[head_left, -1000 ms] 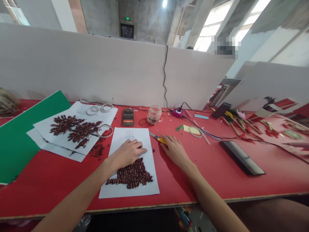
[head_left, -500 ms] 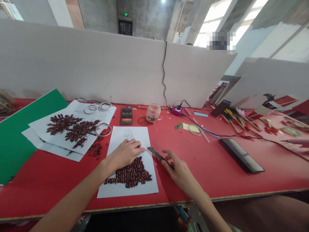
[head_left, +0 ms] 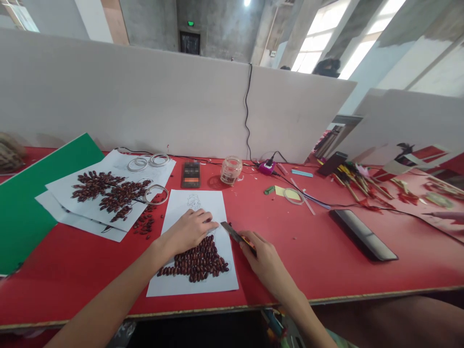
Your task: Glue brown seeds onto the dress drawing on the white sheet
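On a white paper (head_left: pixel 155 288) with a pencil drawing, dark red-brown beans (head_left: pixel 201 261) are set side by side in rows. My left hand (head_left: pixel 193 227) rests on the paper above them, its fingers bent and pressed together; what they hold, if anything, is hidden. My right hand (head_left: pixel 263 253) is wrapped round the handle of a utility knife (head_left: pixel 234 233). The knife's blade tip reaches the paper's right edge, close to my left fingertips.
Left lie more sheets with a bean picture (head_left: pixel 119 195), loose beans (head_left: pixel 145 223), tape rolls (head_left: pixel 155 194) and a green board (head_left: pixel 54 188). Behind stand a phone (head_left: pixel 191 175) and a glass jar (head_left: pixel 231 170). A cable, a black case (head_left: pixel 362 235) and craft pieces (head_left: pixel 362 181) lie right.
My right hand has closed further round the utility knife's handle, with its raised fingers now lowered onto it. My left hand and the beans stay in place.
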Tool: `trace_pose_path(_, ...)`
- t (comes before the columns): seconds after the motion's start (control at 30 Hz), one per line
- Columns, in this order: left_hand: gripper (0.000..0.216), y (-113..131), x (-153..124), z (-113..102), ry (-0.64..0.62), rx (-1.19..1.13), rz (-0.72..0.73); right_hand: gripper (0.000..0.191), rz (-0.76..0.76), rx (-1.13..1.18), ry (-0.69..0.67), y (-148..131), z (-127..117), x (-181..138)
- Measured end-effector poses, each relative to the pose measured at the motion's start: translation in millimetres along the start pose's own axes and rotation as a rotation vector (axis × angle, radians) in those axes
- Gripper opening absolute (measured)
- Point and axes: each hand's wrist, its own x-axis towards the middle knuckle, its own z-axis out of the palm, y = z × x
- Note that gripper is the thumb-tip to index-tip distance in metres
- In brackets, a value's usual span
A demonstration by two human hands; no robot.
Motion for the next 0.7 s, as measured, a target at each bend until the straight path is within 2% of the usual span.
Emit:
trace_pose_path(0.17,0.039,-0.7,-0.1,0.5,0.005,-0.001,0.003,0.023,-0.049,-0.064,0.029,-1.0,3.9,-4.5)
trace_pose_path(0.3,0.041,-0.3,-0.7,0.2,0.008,0.000,0.008,0.024,-0.132,-0.327,0.085,-1.3,10.6,-10.6)
trace_pose_path(0.43,0.040,-0.5,-0.6,0.6,0.017,-0.004,0.006,0.037,-0.262,-0.510,0.122,-0.3,16.9,-16.9)
trace_pose_path(0.57,0.031,-3.4,-1.2,1.9,0.044,-0.064,-0.001,0.049,-0.330,-0.540,0.070,-0.3,22.8,-23.2)
trace_pose_path(0.7,0.028,-6.5,-3.3,3.0,0.064,-0.126,0.002,0.054,-0.293,-0.505,0.039,-1.1,27.7,-26.6)
